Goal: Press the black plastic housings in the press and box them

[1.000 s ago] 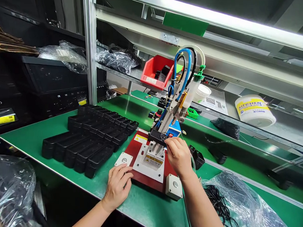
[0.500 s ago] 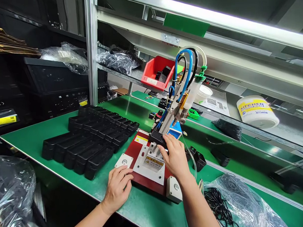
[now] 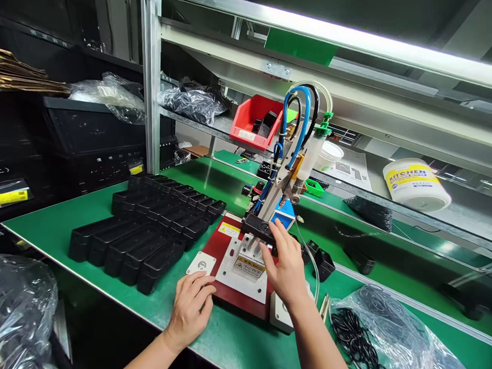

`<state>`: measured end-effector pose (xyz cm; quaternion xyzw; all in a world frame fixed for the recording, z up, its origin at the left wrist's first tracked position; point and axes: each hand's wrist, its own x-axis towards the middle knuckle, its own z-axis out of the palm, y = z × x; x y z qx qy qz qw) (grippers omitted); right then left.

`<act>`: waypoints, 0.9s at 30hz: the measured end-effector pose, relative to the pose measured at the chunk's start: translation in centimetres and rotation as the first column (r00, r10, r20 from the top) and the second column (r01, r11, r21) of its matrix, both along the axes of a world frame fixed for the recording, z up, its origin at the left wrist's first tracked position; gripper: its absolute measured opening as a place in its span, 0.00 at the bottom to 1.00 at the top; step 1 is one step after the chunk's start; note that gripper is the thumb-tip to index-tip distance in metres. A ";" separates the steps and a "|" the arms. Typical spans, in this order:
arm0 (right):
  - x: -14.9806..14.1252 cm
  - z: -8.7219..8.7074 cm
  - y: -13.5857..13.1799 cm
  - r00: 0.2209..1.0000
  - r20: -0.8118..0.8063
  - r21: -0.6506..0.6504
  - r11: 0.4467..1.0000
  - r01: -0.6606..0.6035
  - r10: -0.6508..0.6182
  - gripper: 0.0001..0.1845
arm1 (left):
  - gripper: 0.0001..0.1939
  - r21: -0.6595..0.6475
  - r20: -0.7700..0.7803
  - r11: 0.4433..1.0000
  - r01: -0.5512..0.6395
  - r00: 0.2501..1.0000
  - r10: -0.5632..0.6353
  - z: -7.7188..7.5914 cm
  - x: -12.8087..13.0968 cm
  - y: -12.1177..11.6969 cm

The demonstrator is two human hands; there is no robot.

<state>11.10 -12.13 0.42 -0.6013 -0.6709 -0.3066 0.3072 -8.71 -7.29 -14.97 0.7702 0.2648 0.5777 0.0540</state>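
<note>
A black plastic housing with a slotted top sits on the metal fixture of a small dispensing press. My right hand is at the housing's right end, fingers stretched and thumb apart. Whether the fingertips still touch it is hard to see. My left hand lies at the front of the red base plate, its fingers loosely spread against the left button box. Nothing is in it. The right button box is partly covered by my right hand and forearm.
Rows of black housings lie on the green bench at left. Cables in a plastic bag lie at right. Small black parts stand beside the press. Above, a shelf holds a red bin and a wipes tub.
My right hand has slid a little right and down along the housing, so more of its top shows. My left hand has stayed in place.
</note>
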 end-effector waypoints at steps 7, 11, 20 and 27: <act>1.5 -5.1 -6.2 0.982 -0.183 0.269 0.959 0.093 -0.044 0.18 | 0.11 0.018 -0.048 0.975 -0.219 0.974 0.220 -0.1 -0.4 0.8; 3.3 -11.1 -10.4 0.973 -0.115 0.091 0.973 0.211 -0.200 0.15 | 0.12 0.030 -0.117 0.974 -0.223 0.967 0.225 -0.2 -0.5 1.1; 3.7 -14.8 -12.5 0.954 -0.089 -0.067 0.958 0.281 -0.286 0.20 | 0.14 0.092 -0.163 0.969 -0.231 0.956 0.243 0.2 -1.2 1.5; 2.9 -13.8 -11.1 0.944 0.032 -0.049 0.943 0.328 -0.327 0.17 | 0.14 0.107 -0.169 0.964 -0.243 0.951 0.258 0.2 -0.8 2.0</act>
